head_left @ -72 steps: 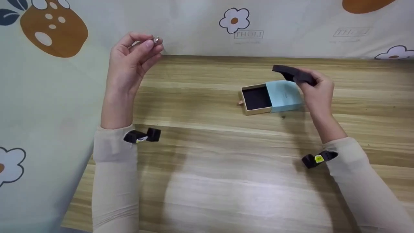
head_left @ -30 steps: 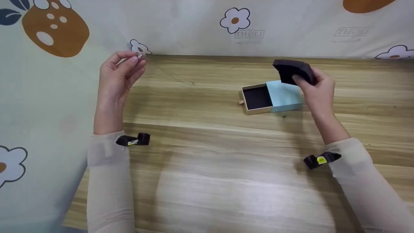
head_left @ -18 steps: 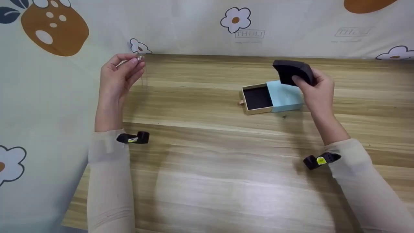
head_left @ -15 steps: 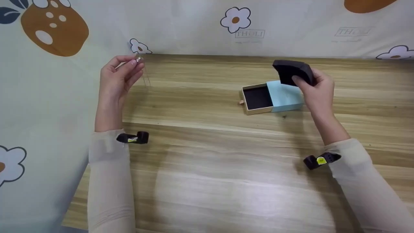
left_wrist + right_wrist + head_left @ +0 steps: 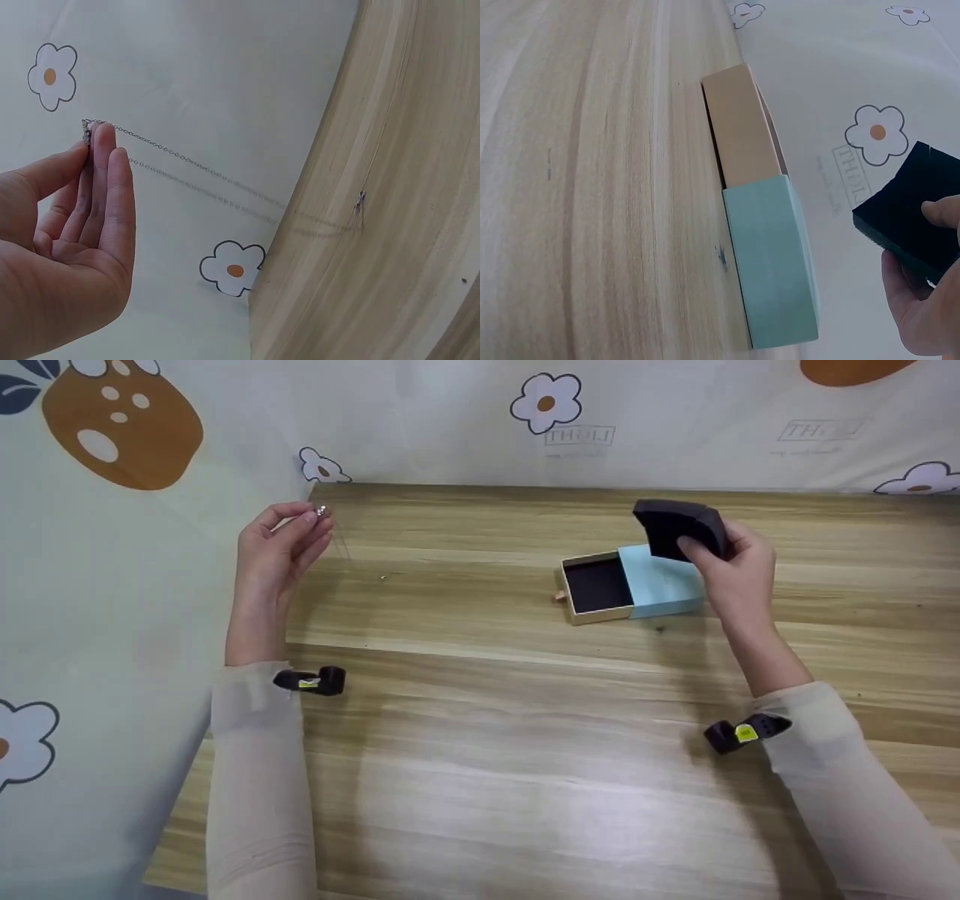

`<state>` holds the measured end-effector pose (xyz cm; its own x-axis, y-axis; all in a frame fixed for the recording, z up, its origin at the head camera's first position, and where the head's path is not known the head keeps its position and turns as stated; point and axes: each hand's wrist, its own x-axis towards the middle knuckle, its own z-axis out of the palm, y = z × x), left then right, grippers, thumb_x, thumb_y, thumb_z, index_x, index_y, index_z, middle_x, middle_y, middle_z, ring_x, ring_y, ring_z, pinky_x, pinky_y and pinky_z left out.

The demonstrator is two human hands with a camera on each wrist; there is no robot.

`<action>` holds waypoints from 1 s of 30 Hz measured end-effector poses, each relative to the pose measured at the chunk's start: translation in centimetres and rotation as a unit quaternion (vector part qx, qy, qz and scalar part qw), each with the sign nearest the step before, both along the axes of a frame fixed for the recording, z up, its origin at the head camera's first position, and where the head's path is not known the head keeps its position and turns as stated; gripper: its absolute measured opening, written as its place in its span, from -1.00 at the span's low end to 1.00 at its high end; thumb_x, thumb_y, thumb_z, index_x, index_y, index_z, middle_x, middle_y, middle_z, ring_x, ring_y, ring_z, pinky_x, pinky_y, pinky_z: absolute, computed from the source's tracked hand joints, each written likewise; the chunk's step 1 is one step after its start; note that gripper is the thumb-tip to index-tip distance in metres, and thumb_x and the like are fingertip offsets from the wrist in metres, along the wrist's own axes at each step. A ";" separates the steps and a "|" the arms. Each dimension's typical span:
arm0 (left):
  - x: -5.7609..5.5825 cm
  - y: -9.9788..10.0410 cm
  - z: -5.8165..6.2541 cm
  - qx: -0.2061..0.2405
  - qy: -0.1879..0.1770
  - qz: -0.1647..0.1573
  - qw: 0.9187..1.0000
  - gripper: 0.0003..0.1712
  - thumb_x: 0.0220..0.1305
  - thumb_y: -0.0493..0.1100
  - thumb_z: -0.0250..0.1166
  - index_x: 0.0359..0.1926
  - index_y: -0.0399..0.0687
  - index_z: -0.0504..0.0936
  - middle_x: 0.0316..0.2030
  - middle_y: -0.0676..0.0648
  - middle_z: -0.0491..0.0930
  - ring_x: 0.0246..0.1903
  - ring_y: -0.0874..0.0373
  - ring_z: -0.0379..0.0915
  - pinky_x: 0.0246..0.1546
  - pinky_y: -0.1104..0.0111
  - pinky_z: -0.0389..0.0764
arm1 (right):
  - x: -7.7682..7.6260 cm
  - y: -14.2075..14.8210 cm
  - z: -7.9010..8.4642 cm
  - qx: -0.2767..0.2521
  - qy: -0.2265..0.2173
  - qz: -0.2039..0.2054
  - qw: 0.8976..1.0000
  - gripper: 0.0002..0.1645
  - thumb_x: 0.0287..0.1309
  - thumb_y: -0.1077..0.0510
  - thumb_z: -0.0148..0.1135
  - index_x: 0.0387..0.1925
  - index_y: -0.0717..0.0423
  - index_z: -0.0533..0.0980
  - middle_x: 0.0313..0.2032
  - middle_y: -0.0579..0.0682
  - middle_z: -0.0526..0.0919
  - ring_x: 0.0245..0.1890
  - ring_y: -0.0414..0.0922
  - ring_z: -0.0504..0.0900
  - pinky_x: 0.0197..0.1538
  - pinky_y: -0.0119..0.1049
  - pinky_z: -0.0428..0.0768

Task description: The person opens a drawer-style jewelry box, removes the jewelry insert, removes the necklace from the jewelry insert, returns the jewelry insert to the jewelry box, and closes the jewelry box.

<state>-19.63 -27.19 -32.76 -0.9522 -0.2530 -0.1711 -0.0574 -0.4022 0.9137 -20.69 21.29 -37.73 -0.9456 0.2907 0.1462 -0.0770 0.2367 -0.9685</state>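
My left hand (image 5: 276,544) pinches a thin silver chain necklace (image 5: 178,154) between thumb and fingers, at the far left of the head view. A small shiny piece (image 5: 321,511) shows at the fingertips. From there the chain hangs down in a long double strand, and its lower end (image 5: 360,201) glints over the wood in the left wrist view. My right hand (image 5: 739,577) grips a black foam pad (image 5: 675,529), thumb on its flat face, raised over a small jewelry box. The box has a light blue sleeve (image 5: 660,581) and a partly pulled-out beige drawer (image 5: 600,613), black inside.
The box lies on a wood-grain table (image 5: 480,720), its small pull tab (image 5: 559,597) facing left. A pale sheet (image 5: 420,427) printed with flowers and oranges rises along the back and covers the left side. Small dark specks, one near the sleeve, mark the table.
My left hand has moved left and down with the necklace, whose chain now hangs steadier. The foam pad in my right hand has tilted to show its flat face. The box stays put.
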 end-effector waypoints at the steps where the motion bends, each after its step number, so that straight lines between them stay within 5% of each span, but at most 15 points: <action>1: 0.0 0.0 -0.1 0.002 -0.002 0.000 1.000 -0.89 0.23 -0.38 0.36 -0.21 -0.23 0.63 -0.30 -0.11 0.78 -0.33 0.16 0.76 -0.22 0.42 0.75 | 0.0 0.0 0.0 -0.001 0.000 0.000 1.000 -0.82 0.10 0.25 0.42 -0.35 -0.14 0.67 -0.42 -0.40 0.63 -0.32 -0.31 0.50 -0.24 -0.50 0.48; 15: 0.3 -0.8 -1.0 -0.010 -0.020 0.009 1.000 -0.93 0.27 -0.38 0.32 -0.22 -0.21 0.63 -0.32 -0.08 0.78 -0.34 0.19 0.76 -0.25 0.45 0.75 | -0.1 0.2 -0.3 -0.007 0.005 0.004 1.000 -0.84 0.10 0.30 0.39 -0.40 -0.04 0.68 -0.50 -0.40 0.62 -0.41 -0.32 0.47 -0.30 -0.51 0.48; 30: 0.6 -1.8 -2.1 -0.031 -0.043 0.018 0.998 -0.87 0.29 -0.34 0.32 -0.14 -0.20 0.61 -0.31 -0.05 0.78 -0.31 0.21 0.75 -0.18 0.45 0.74 | -0.1 0.4 -0.6 -0.017 -0.005 0.004 1.000 -0.77 0.11 0.29 0.40 -0.39 -0.17 0.68 -0.43 -0.39 0.63 -0.32 -0.30 0.49 -0.24 -0.50 0.46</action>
